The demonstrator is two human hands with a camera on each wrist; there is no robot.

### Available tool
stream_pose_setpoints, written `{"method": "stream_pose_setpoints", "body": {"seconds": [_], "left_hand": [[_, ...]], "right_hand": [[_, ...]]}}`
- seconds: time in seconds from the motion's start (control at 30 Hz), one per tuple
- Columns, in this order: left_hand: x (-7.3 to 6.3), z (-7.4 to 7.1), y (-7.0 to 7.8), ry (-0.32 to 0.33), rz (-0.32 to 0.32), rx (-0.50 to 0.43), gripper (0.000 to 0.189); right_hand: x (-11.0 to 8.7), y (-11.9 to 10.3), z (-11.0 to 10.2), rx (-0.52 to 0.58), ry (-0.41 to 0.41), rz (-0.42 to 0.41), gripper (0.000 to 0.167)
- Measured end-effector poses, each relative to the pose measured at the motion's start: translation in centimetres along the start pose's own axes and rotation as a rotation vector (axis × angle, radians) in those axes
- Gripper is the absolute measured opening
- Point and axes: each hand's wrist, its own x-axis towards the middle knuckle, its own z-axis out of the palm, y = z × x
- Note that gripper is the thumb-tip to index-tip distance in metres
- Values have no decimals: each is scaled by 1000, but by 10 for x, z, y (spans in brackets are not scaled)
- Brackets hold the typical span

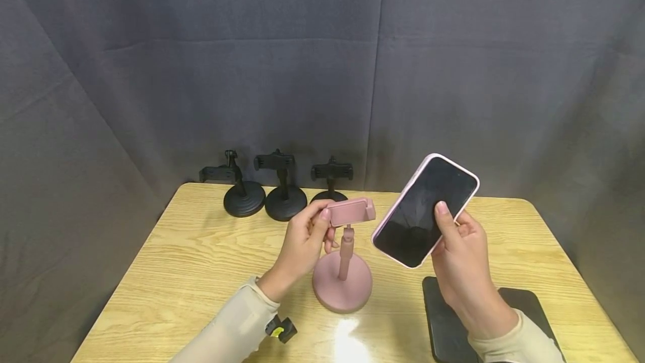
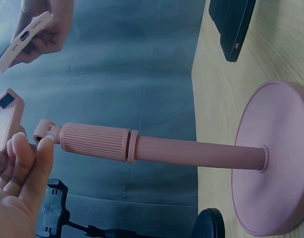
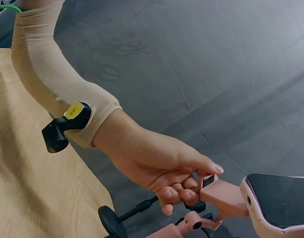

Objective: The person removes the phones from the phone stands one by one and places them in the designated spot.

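Note:
A pink phone stand with a round base stands upright on the table. My left hand pinches the left end of its clamp head, thumb in front and fingers behind. In the left wrist view the ribbed collar and post of the stand show below those fingers. My right hand holds a smartphone in a pale pink case, raised and tilted to the right of the clamp. Its dark screen faces me, with my thumb lying on the glass. The phone's lower corner is close beside the clamp head.
Three black phone stands stand in a row along the table's back left edge. A black flat device lies at the front right, partly hidden under my right forearm. A grey curtain hangs behind the wooden table.

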Motion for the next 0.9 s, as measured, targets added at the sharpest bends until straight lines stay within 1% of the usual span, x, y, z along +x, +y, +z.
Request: {"method": "stream_pose_setpoints", "body": {"seconds": [0.33,0.67,0.9], "left_hand": [[-1,-2,1,-23,-8,9,29],[-1,-2,1,-41,-37,1,27],[-1,-4,3,-53,-49,-16,28]], "right_hand": [[-4,12,-15,-34,66,64,17],[-8,26,-27,-54,70,123,17],[-9,37,-33,-95,99,164,17]]}}
